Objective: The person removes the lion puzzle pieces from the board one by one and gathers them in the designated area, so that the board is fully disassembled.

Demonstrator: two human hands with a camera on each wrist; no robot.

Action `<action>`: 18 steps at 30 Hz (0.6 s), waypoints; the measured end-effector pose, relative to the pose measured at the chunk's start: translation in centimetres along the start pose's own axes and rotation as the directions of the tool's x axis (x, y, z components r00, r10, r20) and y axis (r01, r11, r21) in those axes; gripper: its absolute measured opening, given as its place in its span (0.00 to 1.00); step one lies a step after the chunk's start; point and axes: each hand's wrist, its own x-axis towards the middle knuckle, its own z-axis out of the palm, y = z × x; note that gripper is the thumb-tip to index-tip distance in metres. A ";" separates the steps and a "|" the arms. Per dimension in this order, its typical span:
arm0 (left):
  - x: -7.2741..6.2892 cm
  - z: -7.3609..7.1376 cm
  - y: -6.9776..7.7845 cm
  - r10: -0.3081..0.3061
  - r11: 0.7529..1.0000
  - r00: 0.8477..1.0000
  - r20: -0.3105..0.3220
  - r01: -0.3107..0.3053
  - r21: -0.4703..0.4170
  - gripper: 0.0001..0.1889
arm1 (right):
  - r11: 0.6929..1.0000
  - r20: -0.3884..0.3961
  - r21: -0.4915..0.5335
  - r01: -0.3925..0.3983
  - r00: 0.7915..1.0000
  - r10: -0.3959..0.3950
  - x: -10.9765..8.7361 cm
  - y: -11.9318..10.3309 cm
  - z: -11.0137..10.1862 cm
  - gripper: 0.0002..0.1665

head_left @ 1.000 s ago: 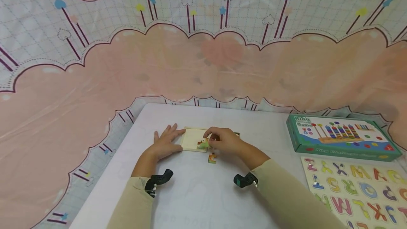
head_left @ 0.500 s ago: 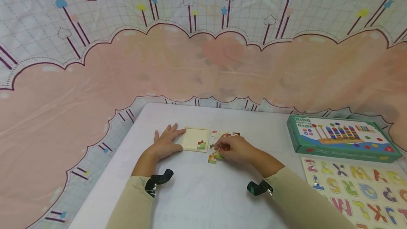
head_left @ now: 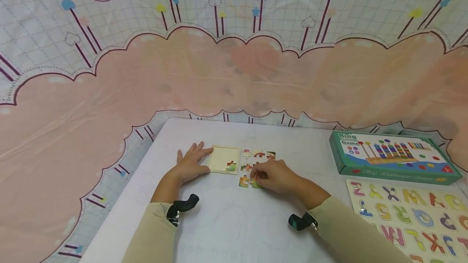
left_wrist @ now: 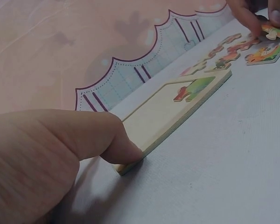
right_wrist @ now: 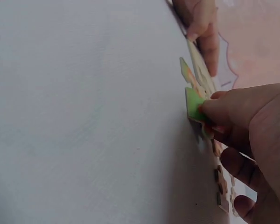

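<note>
A shallow wooden puzzle tray (head_left: 221,157) lies on the white table, with one green and red puzzle piece (head_left: 231,166) in its near right corner. My left hand (head_left: 189,166) is spread beside it, thumb and index fingertip against the tray's left edge; the left wrist view shows the thumb at a corner. Right of the tray, my right hand (head_left: 276,175) pinches a green puzzle piece (right_wrist: 194,103) between thumb and fingers, close over the table. An orange puzzle piece (head_left: 243,181) lies just left of it. Several more loose pieces (head_left: 258,154) lie in rows behind, partly hidden by the hand.
A green Ring Challenge Game box (head_left: 395,157) stands at the back right. In front of it lies a letter board (head_left: 406,210) with colourful letters. A patterned pink and white cloth (head_left: 219,80) hangs behind the table.
My right hand has moved right and nearer from the tray, carrying the green piece to the spot beside the orange piece. One piece stays in the tray's corner. The left hand keeps its place.
</note>
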 end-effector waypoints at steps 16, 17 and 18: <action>-0.2 0.5 -0.2 0.010 1.000 1.000 -0.021 -0.010 -0.008 0.42 | 0.996 -0.039 -0.082 0.034 0.999 -0.037 -0.4 0.1 0.7 0.09; -0.2 0.5 -0.3 0.013 1.000 1.000 -0.023 -0.013 -0.012 0.42 | 0.996 -0.044 -0.078 0.036 0.998 -0.040 -0.4 0.1 0.7 0.09; -0.3 0.5 -0.2 0.017 1.000 1.000 -0.024 -0.017 -0.019 0.42 | 0.996 -0.051 -0.075 0.039 0.998 -0.043 -0.5 0.1 0.7 0.09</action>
